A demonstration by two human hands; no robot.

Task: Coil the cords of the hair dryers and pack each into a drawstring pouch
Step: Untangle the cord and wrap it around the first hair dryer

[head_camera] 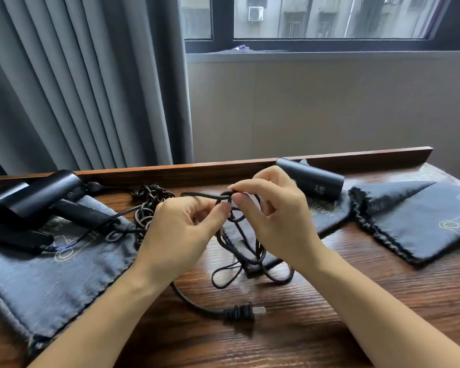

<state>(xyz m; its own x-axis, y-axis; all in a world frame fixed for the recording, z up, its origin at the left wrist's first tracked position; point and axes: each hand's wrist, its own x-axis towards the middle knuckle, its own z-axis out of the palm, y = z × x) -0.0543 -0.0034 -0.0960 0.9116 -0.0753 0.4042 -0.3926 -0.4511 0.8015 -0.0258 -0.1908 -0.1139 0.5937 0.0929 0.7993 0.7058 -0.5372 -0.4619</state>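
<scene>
From the head view, both hands work the black cord [239, 243] over the table's [329, 309] middle: the left hand [181, 229] and right hand [274, 211] each pinch the same strand at its top. Thin rubbery loops hang straight down from the fingers, and the plug [246, 311] lies nearer. Its matte cylindrical hair dryer [312, 179] sits far right on a soft grey pouch [329, 213].

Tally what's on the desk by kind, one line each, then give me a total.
Hair dryers: 2, one far left, one behind the right hand
Drawstring pouches: 3, left, middle, right
Cords: 2, one held by both hands, one bunched at left
Plugs in view: 1
Total: 8
</scene>
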